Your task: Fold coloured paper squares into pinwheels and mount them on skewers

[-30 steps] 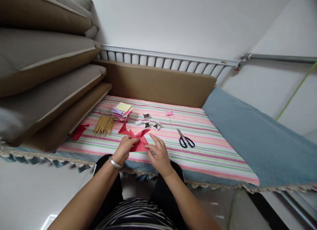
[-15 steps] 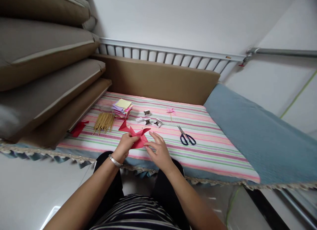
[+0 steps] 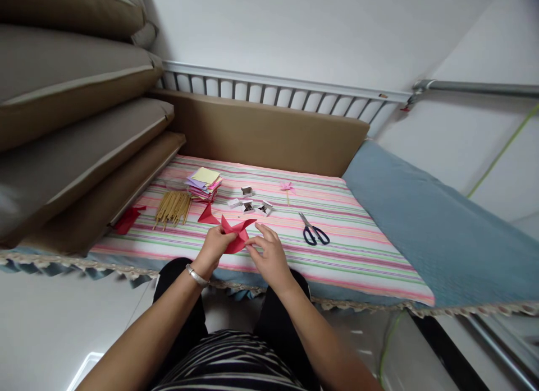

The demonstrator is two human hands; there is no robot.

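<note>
A red paper pinwheel point(image 3: 240, 231) is held up over the near edge of the striped cloth point(image 3: 362, 251). My left hand point(image 3: 215, 247) pinches its centre, the thumb lying across the folded-in paper. On the other side, my right hand point(image 3: 269, 253) has thumb and index finger closed on the pinwheel's lower right edge, with the other fingers raised. Just beyond my left hand lies another folded red paper piece point(image 3: 208, 214). Several small open white boxes point(image 3: 247, 206) stand past the pinwheel. Scissors with dark blue handles point(image 3: 312, 231) lie to the right of my right hand.
Left of centre are a bundle of thin sticks point(image 3: 172, 208) and a stack of coloured paper point(image 3: 205, 183). A pink pinwheel on a stick point(image 3: 287, 189) lies farther back. Red paper point(image 3: 127, 220) rests beside the piled cushions point(image 3: 105, 150). A brown padded board point(image 3: 265, 134) stands behind.
The whole view has shifted slightly, so the things on the cloth appear a little farther left. Both hands keep their hold on the red pinwheel, almost unmoved.
</note>
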